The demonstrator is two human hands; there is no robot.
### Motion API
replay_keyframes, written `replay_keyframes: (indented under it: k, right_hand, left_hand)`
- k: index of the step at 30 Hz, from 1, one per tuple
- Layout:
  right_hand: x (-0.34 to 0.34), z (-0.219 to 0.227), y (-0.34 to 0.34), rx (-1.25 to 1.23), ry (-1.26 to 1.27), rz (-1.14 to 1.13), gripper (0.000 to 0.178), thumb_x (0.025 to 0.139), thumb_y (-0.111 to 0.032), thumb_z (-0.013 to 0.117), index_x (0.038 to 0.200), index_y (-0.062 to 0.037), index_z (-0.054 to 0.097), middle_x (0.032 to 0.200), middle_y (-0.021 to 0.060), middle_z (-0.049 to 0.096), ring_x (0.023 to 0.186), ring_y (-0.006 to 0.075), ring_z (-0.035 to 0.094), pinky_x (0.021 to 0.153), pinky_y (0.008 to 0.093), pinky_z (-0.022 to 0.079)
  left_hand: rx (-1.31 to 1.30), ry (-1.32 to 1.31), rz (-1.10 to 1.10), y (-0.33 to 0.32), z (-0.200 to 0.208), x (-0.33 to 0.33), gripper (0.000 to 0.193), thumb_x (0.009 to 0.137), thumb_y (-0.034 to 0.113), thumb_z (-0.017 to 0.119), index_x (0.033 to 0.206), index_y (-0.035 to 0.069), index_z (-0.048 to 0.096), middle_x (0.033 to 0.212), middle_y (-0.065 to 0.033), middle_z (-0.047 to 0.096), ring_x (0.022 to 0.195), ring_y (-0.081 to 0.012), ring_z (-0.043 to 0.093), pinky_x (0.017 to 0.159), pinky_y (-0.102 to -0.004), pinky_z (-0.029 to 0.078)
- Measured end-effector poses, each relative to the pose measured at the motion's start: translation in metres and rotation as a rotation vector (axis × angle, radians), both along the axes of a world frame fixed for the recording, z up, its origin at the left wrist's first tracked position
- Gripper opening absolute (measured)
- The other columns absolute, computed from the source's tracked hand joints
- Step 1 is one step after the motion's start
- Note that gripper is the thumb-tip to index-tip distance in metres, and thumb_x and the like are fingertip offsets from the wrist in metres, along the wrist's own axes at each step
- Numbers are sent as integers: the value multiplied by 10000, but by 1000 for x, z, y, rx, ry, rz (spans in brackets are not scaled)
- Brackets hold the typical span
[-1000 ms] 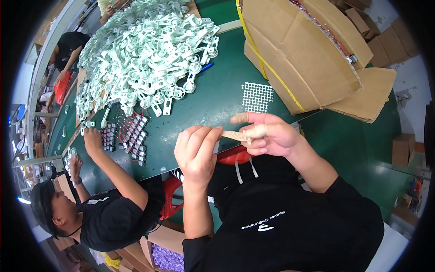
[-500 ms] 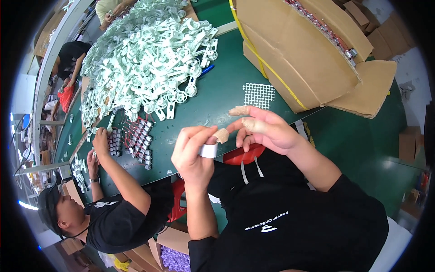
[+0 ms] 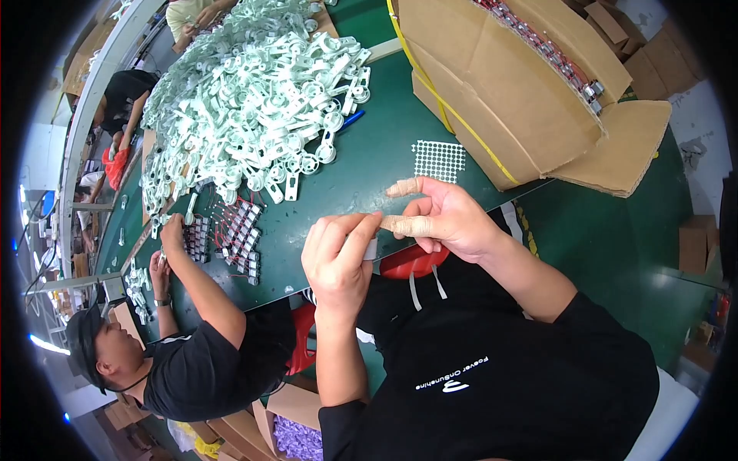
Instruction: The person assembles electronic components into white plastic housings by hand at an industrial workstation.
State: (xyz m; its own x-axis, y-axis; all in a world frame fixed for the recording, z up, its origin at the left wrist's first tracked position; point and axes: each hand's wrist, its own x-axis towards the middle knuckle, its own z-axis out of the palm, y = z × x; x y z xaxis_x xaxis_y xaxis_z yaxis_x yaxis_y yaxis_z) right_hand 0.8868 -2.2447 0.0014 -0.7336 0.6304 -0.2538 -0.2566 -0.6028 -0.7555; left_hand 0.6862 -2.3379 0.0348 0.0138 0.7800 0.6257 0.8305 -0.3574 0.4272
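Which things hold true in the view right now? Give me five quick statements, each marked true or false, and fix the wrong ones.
1. Beige tape is wrapped around fingers of the right hand. True.
2. The left hand is pressed flat on the table. False: the left hand is raised, its fingers curled, close to the taped fingers.
3. A big pile of pale plastic parts lies to the left of the large cardboard box. True.
4. The white grid sheet is inside the cardboard box. False: the white grid sheet lies on the green table.
5. The nearest co-worker wears a dark cap. True.
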Motion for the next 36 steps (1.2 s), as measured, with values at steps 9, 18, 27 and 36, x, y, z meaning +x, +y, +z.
replay_keyframes:
  k: [9, 18, 27, 36]
  right_hand:
    - [7, 0, -1, 96, -8, 14, 468, 981, -22, 833, 1382, 21, 595, 976, 58, 758, 770, 103, 701, 697, 237, 555]
    - [5, -6, 3, 111, 137, 60, 499, 952, 47, 843, 1397, 3, 621, 1027, 44, 731, 973, 118, 722, 921, 292, 602]
    - [10, 20, -9, 99, 69, 71, 446, 1057, -74, 770, 1457, -20, 581, 869, 10, 689, 785, 74, 657, 669, 229, 516]
    - [3, -2, -5, 277, -62, -137, 495, 1031, -50, 782, 1474, -12, 562, 912, 43, 739, 809, 92, 683, 710, 246, 531]
  left_hand:
    - [53, 39, 33, 0, -10, -2, 343, 709, -11, 803, 1045, 51, 825, 991, -62, 752, 884, -278, 717, 757, -403, 576]
    - [55, 13, -43, -2, -3, -1, 348, 705, -1, 814, 1047, 58, 828, 986, -58, 759, 879, -275, 716, 754, -399, 574]
    - [64, -47, 82, 3, -17, 10, 344, 734, -68, 820, 1061, 35, 818, 982, -88, 760, 861, -294, 717, 736, -403, 576]
    - [65, -96, 60, 3, -13, 13, 334, 744, -72, 832, 1060, 35, 822, 976, -86, 756, 850, -285, 711, 732, -388, 579]
